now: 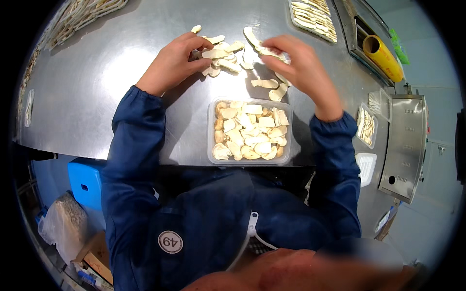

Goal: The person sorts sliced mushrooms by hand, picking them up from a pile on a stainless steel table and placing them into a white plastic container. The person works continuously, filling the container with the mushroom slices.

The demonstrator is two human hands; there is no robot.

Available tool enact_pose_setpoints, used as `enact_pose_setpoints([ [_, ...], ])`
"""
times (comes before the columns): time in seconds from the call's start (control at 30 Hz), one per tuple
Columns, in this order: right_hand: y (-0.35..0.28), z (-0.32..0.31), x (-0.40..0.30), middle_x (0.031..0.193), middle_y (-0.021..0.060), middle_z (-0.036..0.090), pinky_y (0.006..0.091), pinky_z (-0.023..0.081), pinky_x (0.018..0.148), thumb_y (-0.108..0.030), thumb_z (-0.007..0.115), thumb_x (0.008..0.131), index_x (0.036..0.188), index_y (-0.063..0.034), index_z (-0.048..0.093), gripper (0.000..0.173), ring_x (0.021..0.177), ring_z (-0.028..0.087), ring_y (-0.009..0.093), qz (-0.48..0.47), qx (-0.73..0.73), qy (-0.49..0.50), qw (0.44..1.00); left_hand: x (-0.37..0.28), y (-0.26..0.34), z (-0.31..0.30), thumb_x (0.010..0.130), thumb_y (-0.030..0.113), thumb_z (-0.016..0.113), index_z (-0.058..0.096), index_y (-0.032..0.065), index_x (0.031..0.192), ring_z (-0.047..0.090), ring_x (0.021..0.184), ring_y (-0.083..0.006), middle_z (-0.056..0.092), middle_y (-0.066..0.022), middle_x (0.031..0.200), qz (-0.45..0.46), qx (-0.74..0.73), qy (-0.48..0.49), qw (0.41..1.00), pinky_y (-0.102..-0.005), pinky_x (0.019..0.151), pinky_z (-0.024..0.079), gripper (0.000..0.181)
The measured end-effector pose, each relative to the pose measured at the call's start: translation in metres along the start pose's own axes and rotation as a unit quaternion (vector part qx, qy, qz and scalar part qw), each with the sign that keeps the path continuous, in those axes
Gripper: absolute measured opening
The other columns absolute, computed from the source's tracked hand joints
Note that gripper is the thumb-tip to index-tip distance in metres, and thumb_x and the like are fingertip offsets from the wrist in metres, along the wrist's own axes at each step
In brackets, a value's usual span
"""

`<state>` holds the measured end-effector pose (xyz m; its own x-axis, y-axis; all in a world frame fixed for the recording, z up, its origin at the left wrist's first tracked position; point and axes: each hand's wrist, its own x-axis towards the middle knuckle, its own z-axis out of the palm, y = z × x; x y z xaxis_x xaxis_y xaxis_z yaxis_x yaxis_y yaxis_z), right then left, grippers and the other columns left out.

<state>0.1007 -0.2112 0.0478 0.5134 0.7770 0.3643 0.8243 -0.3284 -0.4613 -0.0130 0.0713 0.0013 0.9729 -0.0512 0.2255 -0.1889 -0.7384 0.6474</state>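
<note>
My left hand (178, 60) rests at the left edge of a loose pile of sliced mushrooms (222, 54) on the steel table, thumb and fingers touching the slices; whether it grips one I cannot tell. On the other side, my right hand (295, 62), slightly blurred, has thumb and fingers around pale mushroom slices (269, 52). Below it, a few curved slices (265, 83) lie on the table. Nearer my body, at the table's front edge, stands a clear plastic container (213, 152) filled with pale mushroom pieces and some browner ones along its sides.
Trays of sliced mushrooms stand at the upper left (82, 16) and upper right (313, 18) of the steel table (138, 109). Rightward are a yellow film roll (382, 58), a small tray with slices (366, 125) and a white tray (366, 169). A blue stool (85, 182) stands below left.
</note>
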Motion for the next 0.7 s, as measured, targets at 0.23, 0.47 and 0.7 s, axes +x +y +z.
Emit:
enact_pose_setpoints([
  [0.23, 0.028, 0.054, 0.055, 0.109, 0.0124, 0.068, 0.0410, 0.051, 0.092, -0.018, 0.070, 0.085, 0.115, -0.0052, 0.070, 0.033, 0.104, 0.064, 0.033, -0.065, -0.130, -0.091, 0.985, 0.007, -0.009, -0.008, 0.088, 0.009, 0.075, 0.069, 0.0055, 0.119, 0.056, 0.079, -0.0155, 0.063, -0.0036, 0.093, 0.001, -0.031, 0.024, 0.999, -0.0296, 0.075, 0.051, 0.032],
  [0.47, 0.025, 0.031, 0.045, 0.110, 0.0101, 0.071, 0.0385, 0.054, 0.082, -0.025, 0.074, 0.088, 0.114, -0.0064, 0.072, 0.032, 0.097, 0.068, 0.029, -0.031, -0.268, 0.011, 0.963, 0.001, -0.019, -0.025, 0.093, 0.006, 0.067, 0.067, 0.0078, 0.122, 0.049, 0.071, -0.0084, 0.059, 0.0018, 0.090, -0.087, -0.045, 0.027, 0.995, -0.0252, 0.066, 0.047, 0.029],
  [0.7, -0.032, 0.043, 0.067, 0.094, 0.0099, 0.074, 0.0333, 0.055, 0.076, -0.035, 0.073, 0.091, 0.111, -0.0052, 0.074, 0.036, 0.084, 0.071, 0.021, 0.139, 0.167, -0.092, 0.972, 0.008, -0.020, -0.018, 0.098, 0.010, 0.067, 0.065, 0.0103, 0.129, 0.056, 0.079, -0.0048, 0.059, 0.0045, 0.091, -0.025, -0.262, 0.000, 0.965, -0.0226, 0.066, 0.049, 0.031],
])
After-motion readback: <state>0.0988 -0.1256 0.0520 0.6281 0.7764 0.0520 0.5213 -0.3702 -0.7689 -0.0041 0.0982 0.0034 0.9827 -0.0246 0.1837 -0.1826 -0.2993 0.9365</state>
